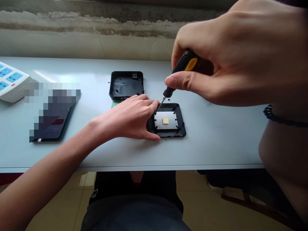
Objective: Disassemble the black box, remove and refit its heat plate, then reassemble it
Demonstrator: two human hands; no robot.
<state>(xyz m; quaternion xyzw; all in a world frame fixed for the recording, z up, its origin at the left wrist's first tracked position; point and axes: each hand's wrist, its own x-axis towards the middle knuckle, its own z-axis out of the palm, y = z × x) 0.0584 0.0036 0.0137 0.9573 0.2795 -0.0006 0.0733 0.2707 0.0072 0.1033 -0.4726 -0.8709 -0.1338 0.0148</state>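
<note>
My right hand [211, 61] is closed around a screwdriver [179, 69] with a black textured handle and a yellow inset. Its thin shaft slants down to the upper left corner of a black plastic cover [182, 128], where my left hand partly hides the tip. Thumb and fingers of my left hand [132, 117] grip the cover's left side and press it on the table. A silvery metal plate [160, 125] lies inside the cover, with a small pale yellow pad [165, 121] on its middle. Behind my left hand sits a black plastic casing [126, 85], hollow side up.
A green circuit board [115, 104] shows partly beneath my left hand. A phone [55, 123], partly blurred out, lies to the left on the white table [216, 144]. Beyond it stands a white power strip [14, 80] with blue sockets. Tiny dark bits [168, 99] lie near the cover.
</note>
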